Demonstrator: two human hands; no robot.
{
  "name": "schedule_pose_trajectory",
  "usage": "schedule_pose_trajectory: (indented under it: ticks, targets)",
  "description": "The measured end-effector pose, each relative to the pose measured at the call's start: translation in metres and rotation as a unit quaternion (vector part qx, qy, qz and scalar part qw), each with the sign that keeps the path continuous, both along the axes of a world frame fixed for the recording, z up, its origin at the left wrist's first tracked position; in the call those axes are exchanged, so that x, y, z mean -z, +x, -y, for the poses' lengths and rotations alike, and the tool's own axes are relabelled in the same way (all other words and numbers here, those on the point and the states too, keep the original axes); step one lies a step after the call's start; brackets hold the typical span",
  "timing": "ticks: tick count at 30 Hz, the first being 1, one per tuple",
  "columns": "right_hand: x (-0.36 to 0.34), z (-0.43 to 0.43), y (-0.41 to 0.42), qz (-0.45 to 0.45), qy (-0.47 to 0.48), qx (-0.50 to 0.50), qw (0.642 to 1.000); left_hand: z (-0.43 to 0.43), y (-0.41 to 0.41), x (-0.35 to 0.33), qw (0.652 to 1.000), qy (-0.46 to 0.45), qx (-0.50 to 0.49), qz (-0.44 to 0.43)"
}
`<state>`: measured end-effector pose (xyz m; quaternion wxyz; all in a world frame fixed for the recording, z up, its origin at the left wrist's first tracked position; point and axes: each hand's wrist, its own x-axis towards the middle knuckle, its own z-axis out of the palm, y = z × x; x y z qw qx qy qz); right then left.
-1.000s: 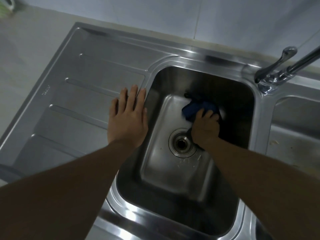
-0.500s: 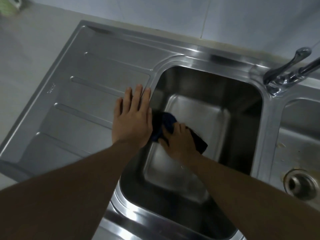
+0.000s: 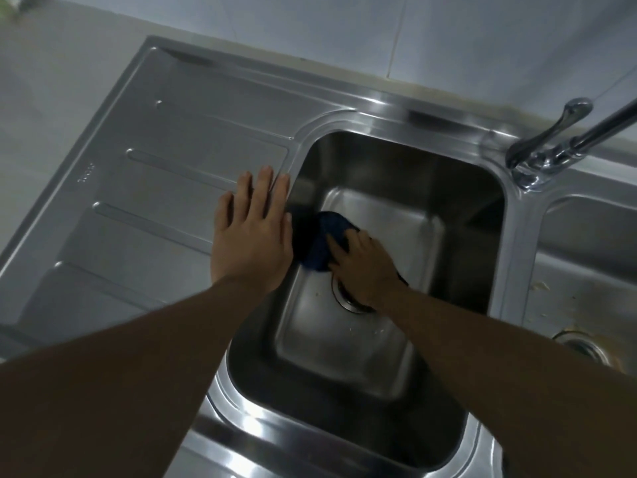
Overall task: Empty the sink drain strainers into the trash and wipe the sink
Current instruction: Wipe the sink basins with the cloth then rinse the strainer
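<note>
Lighting is dim and cool — glare streaks mark the sink rim (image 3: 262, 420) and tap (image 3: 548, 157); edges bend outward, detail slightly soft.

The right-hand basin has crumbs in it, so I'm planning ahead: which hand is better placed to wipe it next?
Probably the right. The right hand presses the blue cloth in the middle basin, beside the crumb-strewn basin. The left hand rests flat on the drainboard, farther away, holding nothing.

Dim light, tiled wall (image 3: 482, 36), pale countertop (image 3: 51, 84)
</note>
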<state>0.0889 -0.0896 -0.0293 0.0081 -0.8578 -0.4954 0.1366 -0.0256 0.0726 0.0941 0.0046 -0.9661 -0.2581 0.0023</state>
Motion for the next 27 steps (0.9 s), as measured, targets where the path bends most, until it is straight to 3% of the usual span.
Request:
schedule_pose_trajectory:
  ticks: [4, 8, 15, 17, 21, 27]
  targets:
    - [-0.011, 0.011, 0.049, 0.038, -0.062, 0.209, 0.975, 0.001, 0.001, -0.001, 1.000, -0.006, 0.003, 0.002]
    - [-0.013, 0.034, 0.035, 0.042, -0.118, 0.351, 0.928, 0.001, 0.000, -0.002, 1.000, -0.010, 0.002, 0.002]
    - [-0.015, 0.023, 0.022, -0.055, -0.079, 0.433, 0.896, 0.001, 0.000, -0.003, 1.000, -0.010, 0.001, -0.001]
    - [-0.017, 0.009, 0.026, -0.058, -0.061, 0.409, 0.909, 0.001, 0.000, -0.003, 1.000, -0.011, 0.000, 0.000]
    - [-0.021, -0.021, 0.006, -0.052, -0.022, 0.254, 0.965, 0.001, 0.000, -0.002, 1.000, -0.016, 0.000, 0.002]
    - [-0.013, -0.002, -0.067, -0.058, 0.018, 0.012, 0.998, 0.003, 0.000, -0.003, 1.000, -0.012, -0.007, 0.004]
